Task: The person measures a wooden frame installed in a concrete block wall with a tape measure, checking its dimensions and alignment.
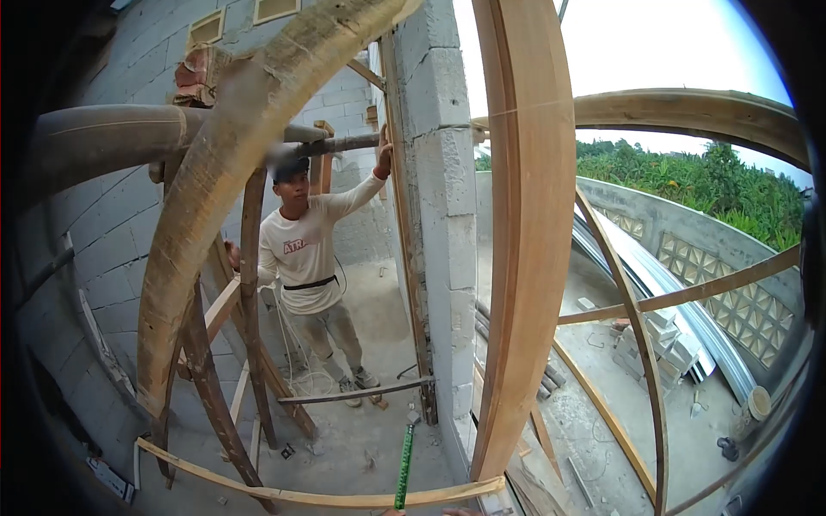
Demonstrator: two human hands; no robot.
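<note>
A green tape measure blade [403, 464] stretches up from the bottom edge, its end [412, 419] pointing away from me. Only a sliver of my left hand [395, 512] shows at the blade's lower end, closed on it. My right hand [462, 512] is barely in view at the bottom edge, right of the blade, with its fingers mostly cut off. Just above both hands runs a thin wooden strip [318, 497], which the blade crosses. Beside it on the right stands a thick brown timber frame [525, 241].
A person in a light long-sleeved shirt [301, 249] stands below, one hand against a wooden post. Wooden poles [206, 198] cross close in front on the left. A block wall end [443, 172] rises centrally. Stacked blocks [658, 348] and metal sheets [671, 292] lie outside.
</note>
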